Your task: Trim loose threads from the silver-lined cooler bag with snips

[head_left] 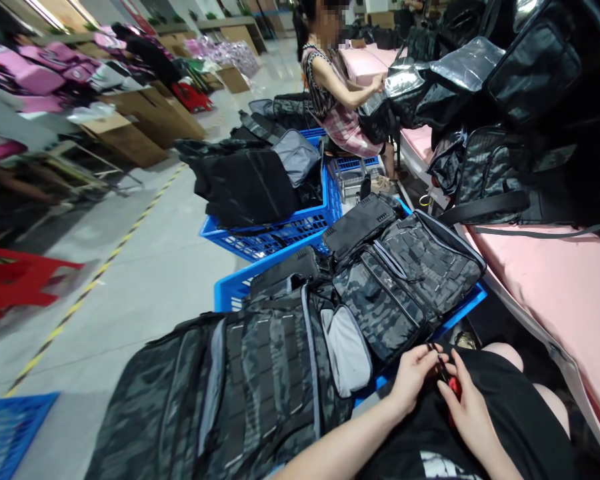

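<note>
1. L hand (413,377), lower right of the frame: thumb + fingertips pressed tog., pinching the dark end of a small red-and-dark item (454,385).
2. R hand (467,405), just beside it: thumb + index closed on the red part; other fingers mostly hidden.
3. Item's btwn the two hands, over the black clothing (510,407) on the person's lap; too sm. to tell exactly what it is.
4. Big camo backpack (265,373), bottom ctr-left, grey trim showing.
5. Blue crate (226,291), mid-frame, w/ more camo bags (395,280) in it, near L hand.
6. Pink table (560,293), right edge; dark bags piled upper right.
7. Co-worker (337,90), top ctr, seated, handling a silver-lined bag (405,83).
</note>
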Demonstrator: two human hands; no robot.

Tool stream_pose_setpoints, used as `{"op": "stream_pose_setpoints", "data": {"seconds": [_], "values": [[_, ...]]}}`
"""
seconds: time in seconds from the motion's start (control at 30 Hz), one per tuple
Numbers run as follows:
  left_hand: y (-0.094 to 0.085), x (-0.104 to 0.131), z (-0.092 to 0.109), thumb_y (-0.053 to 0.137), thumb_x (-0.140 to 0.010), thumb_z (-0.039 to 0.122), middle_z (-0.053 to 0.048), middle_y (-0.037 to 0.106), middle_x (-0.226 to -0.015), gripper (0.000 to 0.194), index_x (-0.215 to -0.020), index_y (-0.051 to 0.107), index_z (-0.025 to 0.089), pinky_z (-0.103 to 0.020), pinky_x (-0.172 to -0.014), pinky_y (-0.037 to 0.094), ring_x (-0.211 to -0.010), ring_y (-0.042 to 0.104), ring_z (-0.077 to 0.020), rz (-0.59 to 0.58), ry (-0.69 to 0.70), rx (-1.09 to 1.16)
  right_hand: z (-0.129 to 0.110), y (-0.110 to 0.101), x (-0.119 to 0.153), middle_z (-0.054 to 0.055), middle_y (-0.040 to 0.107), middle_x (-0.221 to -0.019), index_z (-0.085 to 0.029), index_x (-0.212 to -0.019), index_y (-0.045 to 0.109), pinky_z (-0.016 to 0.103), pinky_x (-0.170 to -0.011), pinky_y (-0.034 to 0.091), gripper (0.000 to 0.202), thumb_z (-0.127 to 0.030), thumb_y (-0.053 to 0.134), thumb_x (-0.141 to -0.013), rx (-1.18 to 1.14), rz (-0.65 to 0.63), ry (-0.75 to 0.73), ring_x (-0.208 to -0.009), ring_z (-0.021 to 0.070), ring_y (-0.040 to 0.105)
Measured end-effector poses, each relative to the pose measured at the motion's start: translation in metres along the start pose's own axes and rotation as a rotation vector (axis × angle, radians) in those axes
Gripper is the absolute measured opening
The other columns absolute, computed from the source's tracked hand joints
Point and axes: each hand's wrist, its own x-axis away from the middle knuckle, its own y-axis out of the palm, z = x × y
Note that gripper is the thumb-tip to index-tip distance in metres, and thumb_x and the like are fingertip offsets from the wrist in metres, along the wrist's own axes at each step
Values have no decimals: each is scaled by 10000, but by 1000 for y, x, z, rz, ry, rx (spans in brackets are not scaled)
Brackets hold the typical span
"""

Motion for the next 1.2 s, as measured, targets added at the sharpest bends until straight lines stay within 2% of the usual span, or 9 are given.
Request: {"op": "stream_pose_setpoints", "data": {"seconds": [0.07,0.13,0.27,0.33,0.43,0.57,0.67,0.8,1.2], "values": [[-15,-6,15,648,-664,618,-126,677,-813,464,-861,647,198,-337,-643,499,-680,642,-213,122,71,-23,11,-7,-1,87,594,-1198,-166,-1379,357,343,-974,450,636,-468,504,-839,8,29,34,-1135,220,549],[-45,-12,42,610,-671,650,-110,664,-819,515,-906,626,192,-317,-623,488,-688,629,-197,260,154,-58,35,-19,3,104,604,-1176,-139,-1336,398,339,-958,461,645,-516,488,-821,-13,70,99,-1111,227,564],[-143,-11,124,579,-656,680,-32,600,-792,621,-1038,601,190,-237,-503,381,-552,490,-107,615,345,-233,106,-52,26,99,645,-1103,-154,-1248,462,360,-908,487,684,-611,493,-740,52,190,360,-1030,264,609],[-196,-3,164,662,-648,586,-13,580,-748,512,-950,643,172,-227,-500,338,-552,449,-106,758,378,-401,139,-66,40,76,675,-1039,-187,-1176,515,388,-928,469,658,-633,511,-692,85,261,452,-1026,290,610],[-261,13,208,789,-600,334,19,512,-630,249,-699,642,158,-215,-507,283,-556,414,-110,888,316,-682,171,-75,56,87,699,-948,-178,-1105,539,389,-902,486,675,-650,551,-622,-2,318,516,-995,316,625],[-313,20,227,690,-753,339,63,397,-505,293,-583,558,140,-225,-522,270,-468,318,-91,892,155,-982,181,-72,60,70,698,-958,-222,-1117,522,468,-994,405,638,-627,551,-624,-3,319,541,-1006,337,617],[-332,14,226,607,-823,390,65,414,-512,341,-605,542,137,-237,-537,315,-460,334,-85,836,76,-1131,181,-68,59,35,701,-941,-305,-1069,526,465,-1008,390,527,-622,533,-648,25,343,537,-1015,338,612],[-339,1,228,580,-834,435,55,464,-544,352,-651,562,135,-245,-548,355,-472,383,-85,748,25,-1255,183,-67,62,16,706,-917,-342,-1065,517,415,-975,430,459,-593,533,-681,8,354,515,-1009,320,618],[-334,-12,246,567,-854,398,53,494,-546,324,-671,553,131,-262,-578,447,-487,465,-87,596,-196,-1445,167,-72,60,78,702,-962,-186,-1144,519,389,-893,491,668,-629,510,-644,34,324,530,-974,290,639]]}}
